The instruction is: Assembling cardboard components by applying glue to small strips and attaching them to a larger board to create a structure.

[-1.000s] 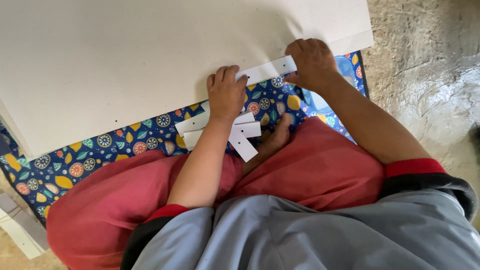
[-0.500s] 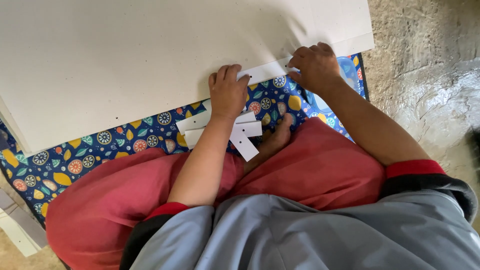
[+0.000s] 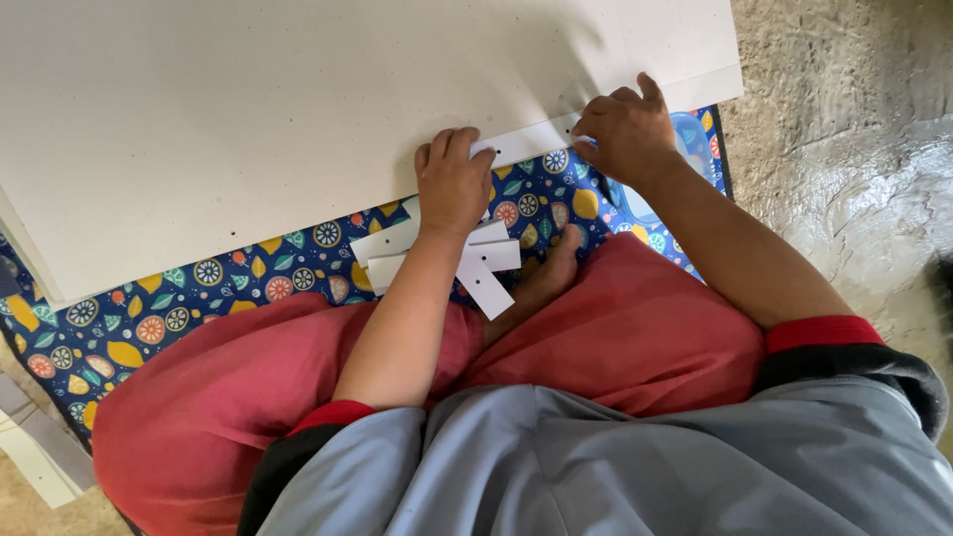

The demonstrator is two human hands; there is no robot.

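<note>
Board: a large pale sheet (image 3: 298, 109) is lying above both hands.
Mat: a blue patterned cloth (image 3: 199, 288) is spreading beneath them.
Floor: rough concrete (image 3: 844, 149) is showing beyond the right hand.
Left hand (image 3: 452, 184): pressing flat, fingers together, on the white strip (image 3: 531, 141).
Right hand (image 3: 625, 129): pinching the strip's far end.
Loose strips (image 3: 486, 263): lying just below the left wrist.

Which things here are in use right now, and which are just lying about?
In use:
left hand, pressing the white strip
right hand, on the strip's other end
big board, along whose edge the strip lies

Lying about:
loose strips by the knee
patterned mat
concrete floor
</note>
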